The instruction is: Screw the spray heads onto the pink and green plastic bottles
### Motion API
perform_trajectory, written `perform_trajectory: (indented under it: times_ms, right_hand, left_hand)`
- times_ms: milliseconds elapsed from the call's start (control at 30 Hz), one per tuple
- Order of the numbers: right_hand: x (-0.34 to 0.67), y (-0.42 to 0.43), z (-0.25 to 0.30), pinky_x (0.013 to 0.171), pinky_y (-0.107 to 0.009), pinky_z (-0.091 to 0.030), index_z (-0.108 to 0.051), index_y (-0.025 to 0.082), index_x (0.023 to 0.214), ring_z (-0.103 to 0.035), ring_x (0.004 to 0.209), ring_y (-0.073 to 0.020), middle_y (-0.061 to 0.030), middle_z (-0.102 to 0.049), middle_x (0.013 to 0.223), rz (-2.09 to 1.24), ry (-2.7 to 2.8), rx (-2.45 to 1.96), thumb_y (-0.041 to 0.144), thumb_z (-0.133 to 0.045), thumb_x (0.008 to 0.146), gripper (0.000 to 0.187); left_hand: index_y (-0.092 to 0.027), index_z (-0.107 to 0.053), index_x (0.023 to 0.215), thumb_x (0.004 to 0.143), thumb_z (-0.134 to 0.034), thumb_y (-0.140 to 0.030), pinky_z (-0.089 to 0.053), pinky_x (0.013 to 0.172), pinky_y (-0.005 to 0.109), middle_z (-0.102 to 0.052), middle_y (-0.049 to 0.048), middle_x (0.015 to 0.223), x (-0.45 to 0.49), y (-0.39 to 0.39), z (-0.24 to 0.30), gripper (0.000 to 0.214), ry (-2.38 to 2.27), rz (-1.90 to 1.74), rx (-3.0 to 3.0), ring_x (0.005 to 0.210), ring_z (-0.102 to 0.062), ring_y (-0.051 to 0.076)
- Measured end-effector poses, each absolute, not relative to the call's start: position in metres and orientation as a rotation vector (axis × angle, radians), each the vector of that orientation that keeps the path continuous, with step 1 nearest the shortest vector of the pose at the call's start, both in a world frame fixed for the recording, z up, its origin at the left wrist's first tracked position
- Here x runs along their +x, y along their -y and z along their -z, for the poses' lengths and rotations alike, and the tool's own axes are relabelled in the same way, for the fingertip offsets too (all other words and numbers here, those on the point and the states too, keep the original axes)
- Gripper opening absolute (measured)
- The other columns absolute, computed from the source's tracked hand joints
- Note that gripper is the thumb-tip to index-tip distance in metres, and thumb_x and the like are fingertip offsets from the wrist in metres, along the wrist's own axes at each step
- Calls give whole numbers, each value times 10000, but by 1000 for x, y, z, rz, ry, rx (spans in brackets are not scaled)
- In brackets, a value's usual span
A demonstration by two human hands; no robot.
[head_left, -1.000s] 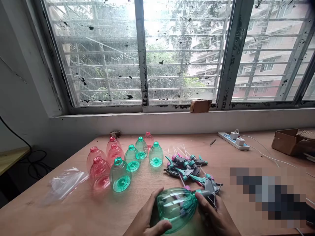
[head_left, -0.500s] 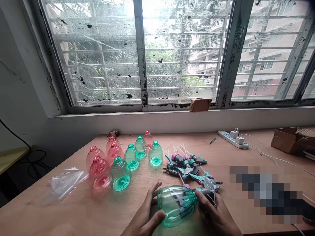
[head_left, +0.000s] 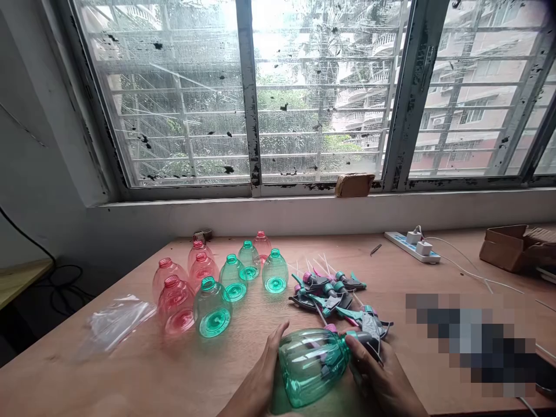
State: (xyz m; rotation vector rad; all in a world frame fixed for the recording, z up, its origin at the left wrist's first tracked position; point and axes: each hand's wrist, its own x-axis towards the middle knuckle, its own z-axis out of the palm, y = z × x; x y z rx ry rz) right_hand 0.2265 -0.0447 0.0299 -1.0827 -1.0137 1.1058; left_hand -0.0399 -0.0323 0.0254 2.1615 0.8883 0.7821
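A clear green bottle point(head_left: 310, 364) lies on its side low in the middle of the view, its base toward me. My left hand point(head_left: 260, 379) cups the bottle's left side with curled fingers. My right hand point(head_left: 380, 376) is wrapped round the grey-and-teal spray head point(head_left: 369, 333) at the bottle's neck. A white dip tube and pink parts show through the bottle wall.
Several empty pink and green bottles point(head_left: 212, 284) stand on the wooden table point(head_left: 130, 370). A pile of spray heads point(head_left: 328, 289) lies behind my hands. A plastic bag point(head_left: 113, 321) lies at left, a power strip point(head_left: 412, 246) and cardboard box point(head_left: 512, 246) at right.
The bottle has tipped so its base points lower toward me. My left thumb slid off the front of the bottle. My right hand stays on the spray head.
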Motion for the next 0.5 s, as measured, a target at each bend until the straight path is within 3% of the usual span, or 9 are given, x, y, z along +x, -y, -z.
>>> perform_trajectory:
  times_ms: [167, 267, 433, 500]
  right_hand:
    - [224, 45, -25, 415, -254, -252, -512, 224, 600, -331, 406, -84, 72, -412, 485, -1151, 981, -1061, 666, -806, 748, 551]
    - [225, 45, -23, 410, -247, -225, -508, 223, 602, -319, 413, -81, 71, -405, 490, -1175, 967, -1074, 690, -790, 752, 566]
    - [226, 44, -25, 401, -258, -268, -561, 220, 628, -354, 415, -98, 69, -434, 507, -1137, 967, -1076, 676, -842, 691, 539]
    - [226, 45, -27, 405, -260, -287, -570, 219, 632, -359, 422, -102, 68, -439, 514, -1132, 947, -1073, 662, -855, 683, 529]
  left_hand:
    - [-319, -56, 1671, 947, -491, -753, -251, 1289, 546, -266, 117, 1740, -43, 31, -16, 949, -1037, -801, 2101, 1575, -295, 380]
    - [-311, -117, 1666, 873, -631, -751, -292, 1279, 529, -353, 130, 1703, -42, 29, -11, 1043, -1060, -778, 2120, 1552, -344, 386]
    - [-334, 31, 1662, 794, -760, -712, -341, 1248, 573, -272, 158, 1731, -37, 23, 3, 1233, -1088, -801, 2275, 1552, -335, 425]
    - [-336, 10, 1662, 777, -760, -732, -345, 1242, 583, -281, 162, 1728, -37, 22, 5, 1238, -1090, -789, 2303, 1547, -339, 439]
